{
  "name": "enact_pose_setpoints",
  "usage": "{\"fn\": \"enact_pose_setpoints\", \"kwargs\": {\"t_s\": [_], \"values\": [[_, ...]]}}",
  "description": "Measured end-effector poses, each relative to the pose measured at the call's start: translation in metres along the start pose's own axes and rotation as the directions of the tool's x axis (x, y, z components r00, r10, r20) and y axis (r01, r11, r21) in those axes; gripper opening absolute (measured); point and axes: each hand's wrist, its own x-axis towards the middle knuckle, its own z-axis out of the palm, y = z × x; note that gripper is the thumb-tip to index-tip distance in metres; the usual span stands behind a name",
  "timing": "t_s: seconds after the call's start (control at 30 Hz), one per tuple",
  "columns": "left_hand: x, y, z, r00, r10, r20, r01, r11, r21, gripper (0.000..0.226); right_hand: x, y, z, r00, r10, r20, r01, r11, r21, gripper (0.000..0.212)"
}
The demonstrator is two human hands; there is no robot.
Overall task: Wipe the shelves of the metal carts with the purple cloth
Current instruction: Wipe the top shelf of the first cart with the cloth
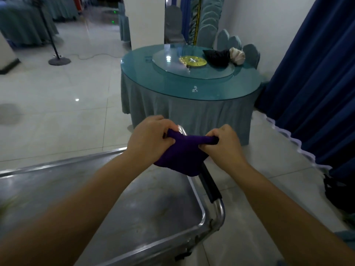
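**Cloth held taut above the cart's far right corner, shelf not yet contacted**

Both grips pinch the purple cloth (182, 152): the left hand (149, 139) curls round its left upper corner, the right hand (222, 144) bunches the right upper edge in curled fingers. The cloth hangs slack between them, its lower fold drooping over the far right corner of the metal cart (119, 204), just above the black-sleeved handle (209, 185).

Judgement: the cloth is being folded or readied, not wiping. For good work, fold it into a flat pad, press it onto the top shelf (96, 189) under one palm, steady the handle with the other, and stroke from the far rim to the near rim, overlapping passes. The raised edges may trap dirt in the corners.
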Motion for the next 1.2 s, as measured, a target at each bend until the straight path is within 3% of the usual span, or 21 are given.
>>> {"fn": "enact_pose_setpoints", "kwargs": {"t_s": [0.07,0.17,0.23,0.33,0.4,0.47,0.57,0.67,0.73,0.77,0.83,0.93,1.07,1.2], "values": [[-0.010,-0.013,-0.002,0.999,0.024,-0.026,-0.025,0.997,-0.068,0.019,-0.011,0.001,0.005,0.999,0.007,0.052,-0.012,0.994,0.104,0.011],[-0.027,-0.024,0.008,0.987,-0.068,0.145,0.096,0.976,-0.198,0.018,-0.037,0.000,0.016,0.965,0.118,0.233,-0.202,0.905,0.376,0.014],[-0.039,-0.030,0.024,0.949,-0.133,0.286,0.204,0.950,-0.236,0.019,-0.055,0.008,0.026,0.929,0.225,0.294,-0.336,0.846,0.413,0.014],[-0.064,-0.055,0.052,0.897,-0.253,0.363,0.343,0.915,-0.212,0.035,-0.083,0.029,0.040,0.893,0.357,0.275,-0.445,0.794,0.414,0.009],[-0.085,-0.082,0.070,0.849,-0.336,0.407,0.393,0.917,-0.064,0.045,-0.104,0.044,0.047,0.890,0.410,0.201,-0.456,0.812,0.364,0.007],[-0.109,-0.108,0.088,0.754,-0.420,0.504,0.382,0.906,0.183,0.053,-0.128,0.057,0.062,0.904,0.417,0.093,-0.427,0.869,0.252,0.011],[-0.143,-0.131,0.115,0.613,-0.483,0.625,0.217,0.864,0.455,0.055,-0.164,0.068,0.103,0.935,0.355,0.002,-0.355,0.935,-0.024,0.021],[-0.169,-0.141,0.134,0.543,-0.511,0.666,0.195,0.848,0.492,0.073,-0.186,0.081,0.153,0.938,0.280,0.206,-0.263,0.959,-0.105,0.024],[-0.178,-0.142,0.143,0.505,-0.524,0.686,0.182,0.842,0.508,0.098,-0.197,0.093,0.180,0.867,0.231,0.441,-0.153,0.967,-0.205,0.050],[-0.180,-0.142,0.145,0.501,-0.528,0.686,0.158,0.835,0.527,0.104,-0.201,0.099,0.188,0.829,0.206,0.520,-0.053,0.955,-0.293,0.069],[-0.183,-0.144,0.148,0.506,-0.526,0.684,0.112,0.826,0.552,0.107,-0.203,0.109,0.194,0.823,0.163,0.545,0.081,0.915,-0.396,0.089],[-0.187,-0.149,0.150,0.498,-0.524,0.691,0.107,0.828,0.550,0.110,-0.196,0.122,0.192,0.814,0.173,0.555,0.156,0.855,-0.495,0.086],[-0.189,-0.153,0.153,0.493,-0.523,0.695,0.123,0.833,0.539,0.113,-0.162,0.137,0.203,0.814,0.312,0.489,0.048,0.803,-0.594,0.089],[-0.192,-0.157,0.157,0.498,-0.529,0.687,0.149,0.833,0.533,0.114,-0.090,0.147,0.228,0.829,0.326,0.454,-0.039,0.843,-0.536,0.075]]}}
